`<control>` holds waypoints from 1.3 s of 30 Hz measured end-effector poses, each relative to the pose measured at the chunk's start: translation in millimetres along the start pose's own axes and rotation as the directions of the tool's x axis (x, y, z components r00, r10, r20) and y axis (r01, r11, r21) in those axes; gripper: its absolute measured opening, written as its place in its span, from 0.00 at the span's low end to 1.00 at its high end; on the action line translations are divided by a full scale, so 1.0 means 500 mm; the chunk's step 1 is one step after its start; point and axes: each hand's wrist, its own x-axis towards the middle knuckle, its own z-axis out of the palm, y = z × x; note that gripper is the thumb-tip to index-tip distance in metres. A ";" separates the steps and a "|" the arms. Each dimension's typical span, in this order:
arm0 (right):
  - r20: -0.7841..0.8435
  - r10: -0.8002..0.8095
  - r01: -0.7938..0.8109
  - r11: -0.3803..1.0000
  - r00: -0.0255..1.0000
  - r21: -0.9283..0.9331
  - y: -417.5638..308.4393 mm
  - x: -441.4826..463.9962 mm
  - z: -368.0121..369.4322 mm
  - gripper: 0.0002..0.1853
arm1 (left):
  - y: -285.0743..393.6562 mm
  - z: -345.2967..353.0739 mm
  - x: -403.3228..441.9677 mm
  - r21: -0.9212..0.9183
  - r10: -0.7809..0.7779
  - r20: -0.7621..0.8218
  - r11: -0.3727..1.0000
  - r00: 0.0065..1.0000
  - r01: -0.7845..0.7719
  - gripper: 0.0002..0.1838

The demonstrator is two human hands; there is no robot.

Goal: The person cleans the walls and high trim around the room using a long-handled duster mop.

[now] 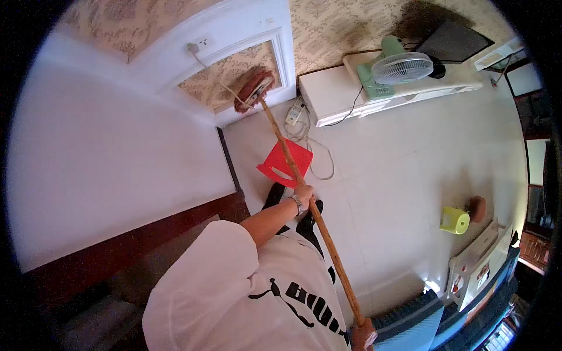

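My left hand [304,195], with a watch on the wrist, is closed around the middle of a long wooden broom handle [328,241]. Lower down, near the handle's end, my right hand [364,334] grips the same pole. At the far end the reddish-brown, bristly broom head [254,92] is raised in front of the white-framed wall panel. Whether it touches the wall I cannot tell. Beneath the handle, a small red plastic chair [300,157] with a slot stands on the floor near my feet.
A power strip [294,112] with loose cable lies by a low white cabinet [328,96]. On the cabinet are a green fan [403,68] and a dark screen [453,44]. A cord hangs from a wall socket [202,42]. A yellow-green stool [454,220] stands right.
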 end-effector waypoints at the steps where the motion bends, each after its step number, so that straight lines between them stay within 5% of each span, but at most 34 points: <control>1: 0.091 0.041 -0.036 0.998 0.995 -0.054 0.018 -0.002 0.016 0.21 | -0.009 0.004 0.000 0.051 0.053 0.090 0.997 0.995 -0.057 0.04; 2: 0.175 0.085 -0.066 0.992 0.981 -0.109 0.038 -0.002 0.030 0.27 | -0.012 0.009 0.001 0.052 0.067 0.148 0.996 0.987 -0.076 0.04; 6: 0.097 0.080 -0.076 0.996 0.992 -0.051 0.073 -0.018 0.053 0.27 | 0.003 0.082 -0.007 -0.066 0.029 0.226 0.998 0.974 -0.014 0.05; 7: -0.132 -0.003 -0.024 0.978 0.991 -0.207 0.104 -0.016 0.063 0.23 | 0.005 0.104 -0.008 -0.032 0.016 0.268 0.999 0.963 -0.008 0.06; 9: -0.503 -0.259 -0.044 0.856 0.824 -0.514 0.153 -0.016 0.078 0.17 | -0.008 0.144 -0.022 0.008 -0.006 0.319 1.000 0.948 0.004 0.06; 10: -0.505 -0.250 -0.055 0.856 0.826 -0.514 0.136 -0.020 0.027 0.17 | -0.015 0.163 -0.034 0.025 -0.031 0.285 0.999 0.958 0.025 0.05; 11: -0.282 0.004 -0.105 0.933 0.959 -0.343 0.086 -0.019 -0.089 0.16 | -0.021 0.178 -0.042 0.043 -0.052 0.253 0.998 0.966 0.042 0.05; 12: 0.013 0.217 -0.211 0.961 0.976 -0.180 0.049 -0.025 -0.186 0.16 | -0.039 0.184 -0.044 0.054 -0.036 0.241 0.998 0.970 0.023 0.04; 16: 0.009 0.107 -0.107 0.993 0.994 -0.054 0.007 -0.067 -0.357 0.15 | -0.142 0.157 -0.019 0.310 -0.101 0.253 0.951 0.962 0.018 0.07; 19: 0.077 0.142 -0.134 0.986 0.987 -0.097 0.010 -0.062 -0.432 0.16 | -0.160 0.144 -0.106 0.308 -0.153 0.069 0.943 0.986 0.125 0.10; 23: 0.182 0.094 -0.077 0.992 0.979 -0.097 0.031 -0.006 -0.480 0.18 | -0.173 0.077 -0.116 0.276 -0.119 0.058 0.956 0.991 0.099 0.11; 24: 0.239 0.033 -0.015 0.997 0.970 -0.076 0.036 0.016 -0.479 0.19 | -0.178 0.037 -0.088 0.556 0.107 0.263 0.795 0.959 -0.241 0.11; 27: 0.297 -0.102 0.131 0.988 0.949 -0.078 0.024 0.073 -0.446 0.20 | -0.275 -0.035 0.088 0.751 0.354 0.451 0.346 0.819 -0.563 0.11; 28: 0.304 -0.253 0.260 0.965 0.918 0.017 0.046 0.099 -0.407 0.19 | -0.245 -0.046 0.093 0.648 0.291 0.234 0.665 0.928 -0.372 0.11; 29: 0.300 -0.398 0.382 0.917 0.867 0.113 0.052 0.122 -0.379 0.19 | -0.215 -0.064 0.096 0.549 0.220 0.132 0.795 0.966 -0.256 0.11; 33: 0.188 -0.675 0.683 0.729 0.713 0.029 -0.004 0.136 -0.260 0.17 | -0.084 -0.150 0.101 0.162 0.086 -0.004 0.983 0.996 -0.084 0.12; 35: 0.201 -0.705 0.707 0.703 0.681 0.070 -0.012 0.136 -0.193 0.18 | -0.025 -0.172 0.116 -0.010 0.045 -0.003 0.999 0.999 -0.045 0.13; 37: 0.213 -0.726 0.720 0.684 0.654 0.118 -0.074 0.109 -0.187 0.18 | 0.000 -0.188 0.165 0.096 0.133 -0.015 0.987 0.991 -0.131 0.12; 39: 0.441 -0.387 0.283 0.916 0.810 0.283 -0.164 0.077 -0.205 0.19 | 0.029 -0.196 0.201 0.208 0.222 -0.009 0.954 0.975 -0.215 0.10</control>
